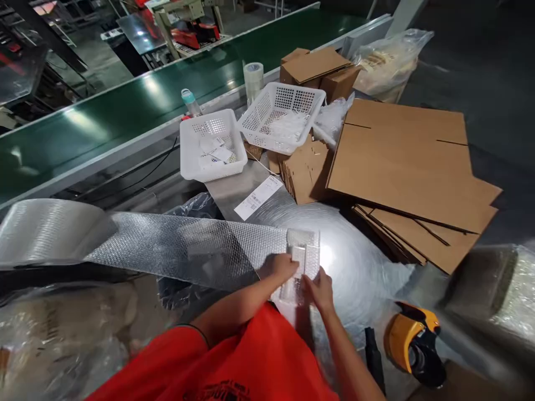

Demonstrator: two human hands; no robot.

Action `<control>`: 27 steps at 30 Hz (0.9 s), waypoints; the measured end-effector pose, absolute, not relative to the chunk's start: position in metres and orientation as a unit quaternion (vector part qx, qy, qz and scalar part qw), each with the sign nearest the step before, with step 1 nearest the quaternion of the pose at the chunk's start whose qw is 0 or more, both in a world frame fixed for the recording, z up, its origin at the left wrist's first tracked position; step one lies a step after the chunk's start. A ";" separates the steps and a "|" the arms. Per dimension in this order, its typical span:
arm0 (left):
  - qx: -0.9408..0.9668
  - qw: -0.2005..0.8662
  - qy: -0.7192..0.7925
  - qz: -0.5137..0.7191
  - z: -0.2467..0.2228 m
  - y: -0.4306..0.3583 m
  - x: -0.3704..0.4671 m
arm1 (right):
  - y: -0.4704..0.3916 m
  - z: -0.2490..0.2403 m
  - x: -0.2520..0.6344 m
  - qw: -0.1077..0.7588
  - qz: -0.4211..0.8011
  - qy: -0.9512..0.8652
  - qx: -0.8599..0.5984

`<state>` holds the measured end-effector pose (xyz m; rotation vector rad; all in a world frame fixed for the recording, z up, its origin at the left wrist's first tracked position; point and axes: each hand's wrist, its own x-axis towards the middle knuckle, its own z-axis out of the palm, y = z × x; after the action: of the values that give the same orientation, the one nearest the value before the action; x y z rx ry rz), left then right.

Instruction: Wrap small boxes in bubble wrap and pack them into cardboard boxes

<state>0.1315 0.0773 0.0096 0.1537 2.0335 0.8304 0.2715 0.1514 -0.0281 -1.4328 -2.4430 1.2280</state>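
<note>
On the tabletop (355, 253), my left hand (286, 268) and right hand (321, 291) pinch the clear packet (299, 254), which uneven tension in the bubble wrap (167, 240) could skew.

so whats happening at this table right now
A left hand and a right hand are working at a small bundle of clear bubble wrap at the end of a long strip. The strip runs back to a big roll on the left and is not cut off. What the bundle holds is hard to make out. Beyond it lie a printed label and two white baskets, with flat cardboard to the right.
</note>
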 end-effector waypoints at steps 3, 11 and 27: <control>0.093 0.494 0.791 0.348 0.012 0.113 0.173 | 0.186 -0.015 0.310 0.028 0.431 -0.773 -0.464; 0.072 0.527 0.755 0.382 0.010 0.123 0.177 | 0.163 0.005 0.317 0.019 0.247 -0.819 -0.518; 0.009 0.482 0.784 0.392 0.008 0.050 0.120 | 0.078 0.031 0.237 -0.082 0.138 -0.932 -0.325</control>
<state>0.1200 0.0504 0.0082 0.0207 1.9103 0.9553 0.2372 0.0782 0.0307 -1.0762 -3.0914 0.4561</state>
